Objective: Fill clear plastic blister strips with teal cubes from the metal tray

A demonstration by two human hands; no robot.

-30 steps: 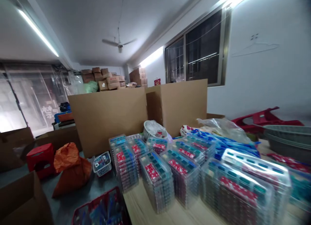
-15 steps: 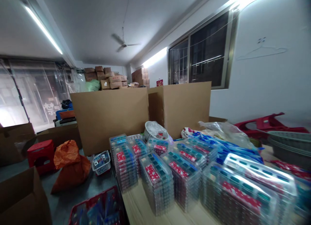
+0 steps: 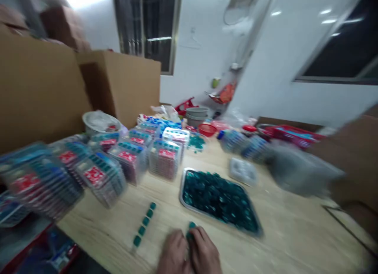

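Observation:
My left hand (image 3: 173, 251) and my right hand (image 3: 205, 251) are close together low on the wooden table, fingers curled inward. Small dark-green blocks (image 3: 191, 225) show at the fingertips of my right hand, partly hidden by them. What my left fingers pinch, if anything, is hidden and blurred. To the left lies a slanting row of several green blocks (image 3: 141, 230), lined up end to end. Beyond my hands a rimmed metal-looking tray (image 3: 182, 195) is heaped with glossy dark-green pieces.
Stacks of clear plastic cases (image 3: 165, 157) with red labels line the table's left side. A small clear package (image 3: 243, 170) lies behind the tray. A grey plastic bag (image 3: 298, 167) and a brown carton (image 3: 351, 159) are at right. Tall cardboard (image 3: 136, 81) stands behind.
The view has swung right and down. Both hands, the green row and the tray of green pieces have come into sight; the case stacks now sit further left.

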